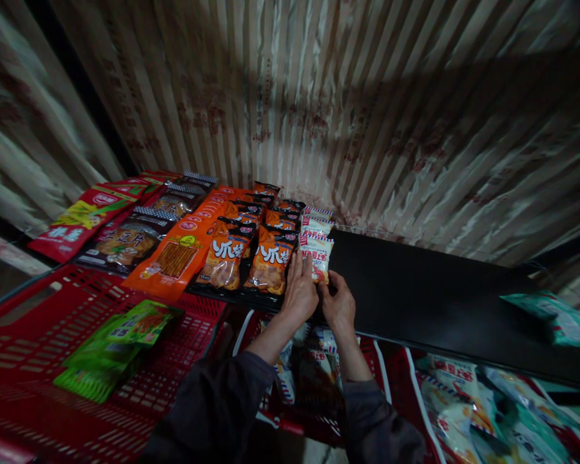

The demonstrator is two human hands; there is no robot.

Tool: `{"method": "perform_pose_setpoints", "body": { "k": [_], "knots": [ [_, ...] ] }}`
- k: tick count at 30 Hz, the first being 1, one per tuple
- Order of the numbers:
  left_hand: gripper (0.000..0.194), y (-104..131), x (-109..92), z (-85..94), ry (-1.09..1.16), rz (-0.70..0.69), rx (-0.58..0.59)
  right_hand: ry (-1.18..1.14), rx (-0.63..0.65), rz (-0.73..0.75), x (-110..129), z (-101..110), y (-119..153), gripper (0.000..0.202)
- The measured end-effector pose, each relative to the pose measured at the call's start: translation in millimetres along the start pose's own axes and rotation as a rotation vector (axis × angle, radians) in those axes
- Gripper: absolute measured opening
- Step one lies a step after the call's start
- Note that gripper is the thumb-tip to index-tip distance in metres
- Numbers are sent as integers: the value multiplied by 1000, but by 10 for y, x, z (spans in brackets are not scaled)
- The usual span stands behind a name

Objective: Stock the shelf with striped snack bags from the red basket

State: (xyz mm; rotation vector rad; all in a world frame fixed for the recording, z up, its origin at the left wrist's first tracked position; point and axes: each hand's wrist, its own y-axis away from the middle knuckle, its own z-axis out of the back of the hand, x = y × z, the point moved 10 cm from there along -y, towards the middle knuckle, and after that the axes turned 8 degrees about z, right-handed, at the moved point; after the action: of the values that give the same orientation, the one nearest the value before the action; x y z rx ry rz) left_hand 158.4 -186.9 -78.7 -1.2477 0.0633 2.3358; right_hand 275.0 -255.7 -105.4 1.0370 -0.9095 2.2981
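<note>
A white snack bag (315, 258) with red lettering stands at the front of a short row of similar bags on the black shelf (406, 283). My left hand (299, 290) lies along its left side, fingers stretched against it. At the lower right corner, my right hand (338, 301) grips the bag with bent fingers. Just left of my left hand are orange-and-black snack bags (269, 261) in two rows. Beyond them lie orange bags of sticks (171, 261).
Dark brown snack bags (123, 241) and red bags (84, 219) fill the shelf's left end. A teal bag (568, 319) lies at the right. Below are a red basket (24, 361) with green packets (120, 341) and more baskets of snack bags. A striped curtain (270, 84) hangs behind.
</note>
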Motion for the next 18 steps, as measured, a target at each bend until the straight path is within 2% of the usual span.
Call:
{"method": "perform_pose_setpoints", "body": {
  "k": [5, 11, 14, 18],
  "knots": [
    [63, 36, -77, -6, -53, -28, -6, -70, -9, 27, 33, 28, 10, 44],
    [61, 58, -44, 41, -76, -26, -62, -95, -28, 38, -18, 133, 106, 42],
    [62, 79, -86, 67, -66, -52, -80, -115, -34, 37, -38, 237, 153, 41],
    [52, 157, -267, 163, -34, -129, -132, -167, -76, 36, 7, 444, 175, 38]
  ]
}}
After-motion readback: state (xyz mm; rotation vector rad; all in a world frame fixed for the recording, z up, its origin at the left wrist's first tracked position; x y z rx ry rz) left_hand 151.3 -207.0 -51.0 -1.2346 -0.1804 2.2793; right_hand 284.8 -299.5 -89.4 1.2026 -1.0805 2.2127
